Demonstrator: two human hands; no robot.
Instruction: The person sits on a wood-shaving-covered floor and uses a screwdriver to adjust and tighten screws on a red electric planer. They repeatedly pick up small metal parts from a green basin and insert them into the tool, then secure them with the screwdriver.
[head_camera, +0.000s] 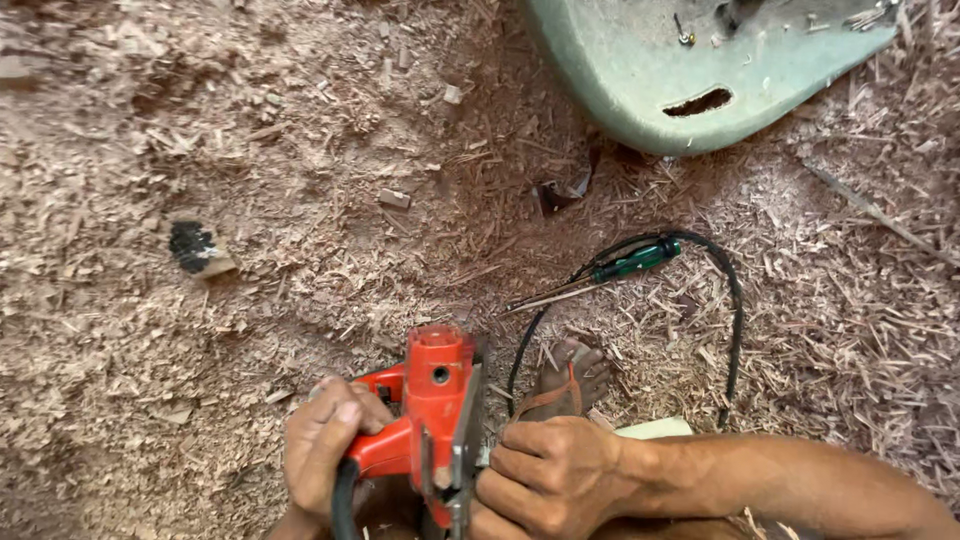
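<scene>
An orange-red electric power tool (432, 405) with a metal base sits at the bottom centre, over a floor thick with wood shavings. My left hand (322, 450) grips its handle on the left side. My right hand (548, 478) is closed against the tool's metal base on the right side. A black power cord (737, 310) loops from the tool out to the right. A screwdriver with a green and black handle (632, 262) lies on the shavings just beyond, its shaft pointing left.
A pale green plastic stool (640, 70) stands at the top right with small screws on its seat. A foot in a sandal (572, 380) rests beside the tool. A charred wood scrap (198, 248) lies at left. Small wood offcuts (394, 198) dot the shavings.
</scene>
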